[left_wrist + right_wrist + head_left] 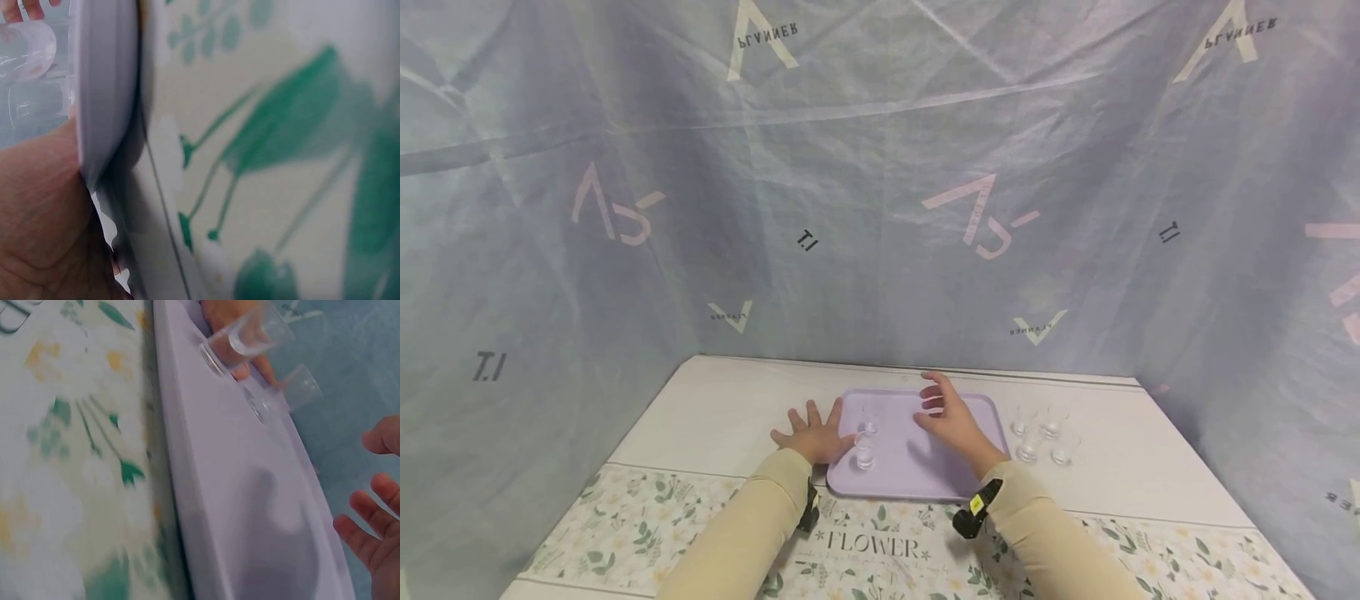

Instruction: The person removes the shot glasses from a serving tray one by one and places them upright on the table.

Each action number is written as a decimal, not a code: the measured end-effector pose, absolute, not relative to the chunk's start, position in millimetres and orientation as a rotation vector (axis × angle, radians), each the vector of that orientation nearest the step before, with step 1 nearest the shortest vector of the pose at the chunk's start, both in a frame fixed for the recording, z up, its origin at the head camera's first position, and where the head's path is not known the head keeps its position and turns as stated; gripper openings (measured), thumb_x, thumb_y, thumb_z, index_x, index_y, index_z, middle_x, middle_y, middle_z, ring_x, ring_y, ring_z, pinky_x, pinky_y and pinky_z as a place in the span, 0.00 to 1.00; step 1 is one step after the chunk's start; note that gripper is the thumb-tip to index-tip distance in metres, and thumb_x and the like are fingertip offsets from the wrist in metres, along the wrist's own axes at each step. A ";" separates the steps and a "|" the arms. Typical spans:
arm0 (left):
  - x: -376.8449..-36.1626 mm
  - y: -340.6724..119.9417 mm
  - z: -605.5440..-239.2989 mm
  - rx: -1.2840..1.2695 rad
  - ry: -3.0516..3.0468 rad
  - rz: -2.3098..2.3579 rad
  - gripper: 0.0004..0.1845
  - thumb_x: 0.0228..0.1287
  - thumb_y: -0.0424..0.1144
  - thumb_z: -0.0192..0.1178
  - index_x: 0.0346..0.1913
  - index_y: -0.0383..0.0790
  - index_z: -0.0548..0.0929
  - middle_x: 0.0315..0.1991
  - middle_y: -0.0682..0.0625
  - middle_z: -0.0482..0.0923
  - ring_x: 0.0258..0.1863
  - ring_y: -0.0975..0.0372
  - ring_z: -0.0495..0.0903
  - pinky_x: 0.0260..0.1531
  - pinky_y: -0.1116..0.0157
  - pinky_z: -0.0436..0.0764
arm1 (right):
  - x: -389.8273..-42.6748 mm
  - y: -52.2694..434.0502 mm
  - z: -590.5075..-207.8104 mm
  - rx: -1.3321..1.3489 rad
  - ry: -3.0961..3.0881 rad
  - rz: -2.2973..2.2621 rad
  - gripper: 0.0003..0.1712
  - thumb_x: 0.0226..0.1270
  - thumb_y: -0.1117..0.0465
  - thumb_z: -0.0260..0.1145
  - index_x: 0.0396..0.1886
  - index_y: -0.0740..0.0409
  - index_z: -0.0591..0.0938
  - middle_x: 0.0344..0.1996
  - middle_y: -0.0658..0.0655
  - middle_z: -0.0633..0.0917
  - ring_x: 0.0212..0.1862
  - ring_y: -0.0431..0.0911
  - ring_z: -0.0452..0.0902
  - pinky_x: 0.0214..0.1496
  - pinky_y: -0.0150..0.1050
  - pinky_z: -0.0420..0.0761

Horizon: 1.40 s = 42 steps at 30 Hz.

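Note:
On the table lies a shallow lilac tray (917,462). Two small clear glasses stand on its left part, the nearer glass (865,456) in front of the farther glass (869,422); the right wrist view shows clear liquid in the nearer glass (244,340). My left hand (816,437) rests at the tray's left edge with fingers spread, its thumb over the rim beside the glasses. Above the right half of the tray hovers my right hand (949,421), fingers apart and loosely bent, with nothing between them.
To the right of the tray several more clear glasses (1028,450) stand grouped on the white table. A floral cloth strip (880,546) runs along the front. Grey-blue fabric (880,250) hangs behind the table and at both sides.

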<state>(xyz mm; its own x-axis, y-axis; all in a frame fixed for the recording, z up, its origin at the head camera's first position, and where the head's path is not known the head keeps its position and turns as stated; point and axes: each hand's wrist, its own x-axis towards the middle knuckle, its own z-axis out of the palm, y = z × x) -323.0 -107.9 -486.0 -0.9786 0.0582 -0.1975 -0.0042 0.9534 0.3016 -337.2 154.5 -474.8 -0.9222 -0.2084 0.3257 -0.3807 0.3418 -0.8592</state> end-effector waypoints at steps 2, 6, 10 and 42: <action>-317.8 -106.3 -476.8 0.028 2.888 0.448 0.46 0.70 0.70 0.47 0.83 0.54 0.47 0.80 0.29 0.37 0.75 0.27 0.35 0.59 0.20 0.39 | -339.9 146.4 -478.6 0.557 -2.417 1.668 0.43 0.58 0.74 0.72 0.73 0.63 0.65 0.53 0.74 0.78 0.52 0.66 0.79 0.55 0.57 0.80; -318.9 -107.7 -477.4 0.025 2.887 0.449 0.47 0.69 0.70 0.48 0.83 0.54 0.47 0.80 0.29 0.38 0.75 0.27 0.35 0.59 0.20 0.39 | -344.7 131.4 -485.9 0.577 -2.398 1.743 0.44 0.58 0.73 0.73 0.73 0.62 0.65 0.53 0.73 0.78 0.52 0.64 0.80 0.56 0.55 0.80; -331.9 -109.2 -495.8 0.026 2.889 0.435 0.48 0.69 0.72 0.46 0.83 0.55 0.44 0.80 0.30 0.36 0.75 0.27 0.33 0.59 0.20 0.37 | -346.3 118.9 -490.6 0.606 -2.406 1.787 0.46 0.57 0.74 0.74 0.74 0.60 0.64 0.55 0.72 0.78 0.54 0.64 0.79 0.58 0.56 0.79; -345.4 -111.3 -515.0 0.036 2.927 0.399 0.47 0.69 0.71 0.46 0.83 0.56 0.43 0.80 0.30 0.34 0.75 0.27 0.33 0.58 0.19 0.39 | -327.5 92.2 -470.5 0.789 -2.302 1.873 0.40 0.60 0.79 0.69 0.71 0.70 0.63 0.50 0.81 0.79 0.53 0.75 0.76 0.60 0.67 0.73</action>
